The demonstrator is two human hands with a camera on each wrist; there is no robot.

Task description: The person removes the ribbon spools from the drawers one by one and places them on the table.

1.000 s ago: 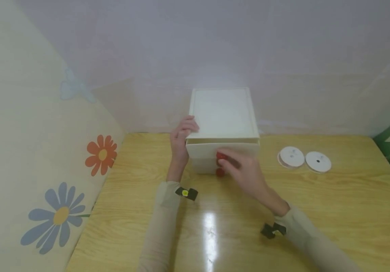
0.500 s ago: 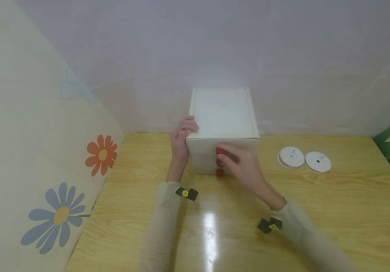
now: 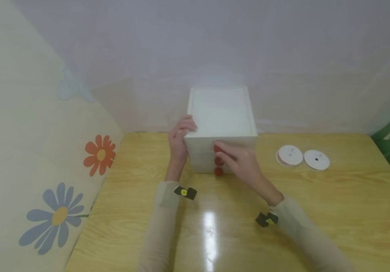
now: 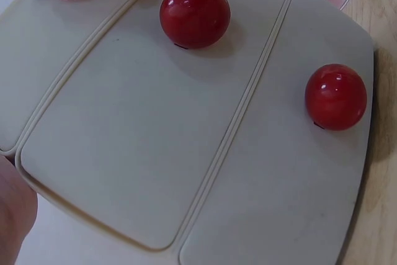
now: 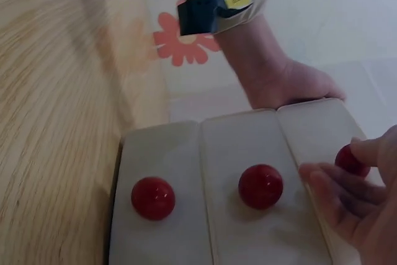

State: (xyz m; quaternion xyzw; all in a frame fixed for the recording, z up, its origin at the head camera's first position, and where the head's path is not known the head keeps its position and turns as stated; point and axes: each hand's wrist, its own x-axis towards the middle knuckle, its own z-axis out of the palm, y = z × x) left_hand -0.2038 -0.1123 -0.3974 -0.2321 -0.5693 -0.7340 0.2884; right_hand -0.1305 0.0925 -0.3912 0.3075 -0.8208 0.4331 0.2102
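Note:
A small white drawer chest [image 3: 222, 111] stands on the table, with three stacked drawers that each carry a round red knob. My left hand [image 3: 179, 141] grips the chest's left side, its fingers bent over the top edge. With thumb and fingers, my right hand [image 3: 244, 162] pinches the top knob [image 5: 352, 161], partly covering it. The top drawer sits flush with the front. Below it, the middle knob [image 4: 195, 15] and the bottom knob [image 4: 335, 97] are untouched in the left wrist view, and both their drawers are closed.
Two white ribbon-like spools, a left spool [image 3: 290, 155] and a right spool [image 3: 316, 160], lie flat on the wooden table [image 3: 317, 211] to the right of the chest. A pale wall rises behind, and a flower-printed panel [image 3: 59, 215] borders the left side.
The top drawer, slightly out a second ago, has slid in and its gap is gone. My right hand moved forward with the knob; the left hand kept its place on the chest.

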